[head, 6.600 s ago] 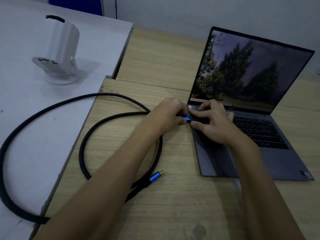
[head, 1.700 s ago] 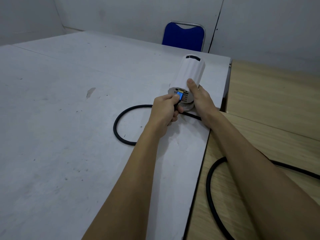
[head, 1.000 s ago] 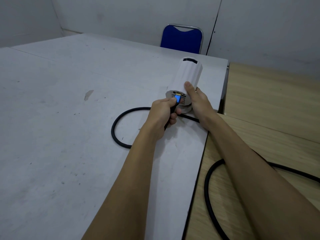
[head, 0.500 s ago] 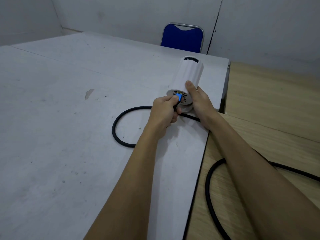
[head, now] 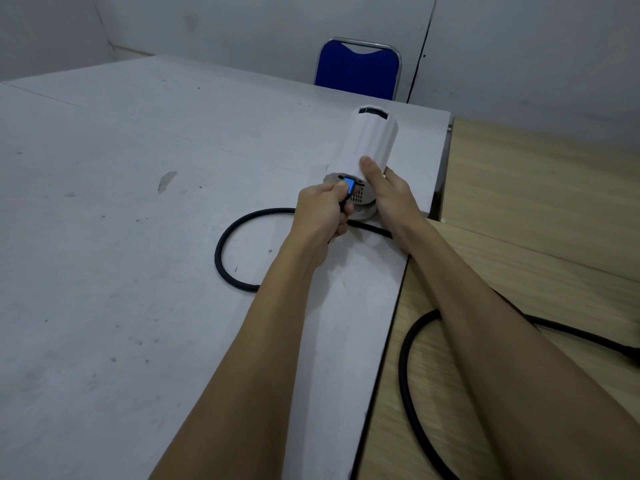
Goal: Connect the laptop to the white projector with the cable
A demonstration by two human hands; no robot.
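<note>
The white projector [head: 369, 140] stands near the far right corner of the grey table [head: 121, 237], its port panel facing me. My right hand [head: 393, 199] grips its lower right side, thumb on the body. My left hand [head: 323, 211] pinches the blue plug [head: 349, 187] of the black cable [head: 228, 233] and holds it against the port panel. The cable loops on the grey table, passes under my arms and curls across the wooden table [head: 540, 216] to the right edge. The laptop is out of view.
A blue chair [head: 358, 69] stands behind the grey table against the wall. The wooden table sits a step lower, along the grey table's right edge. A scuff mark [head: 166, 180] shows on the grey top.
Since the earliest frame I have left the laptop and brought the cable's other plug to the projector. Over the last second both hands stay almost still at the port panel.
</note>
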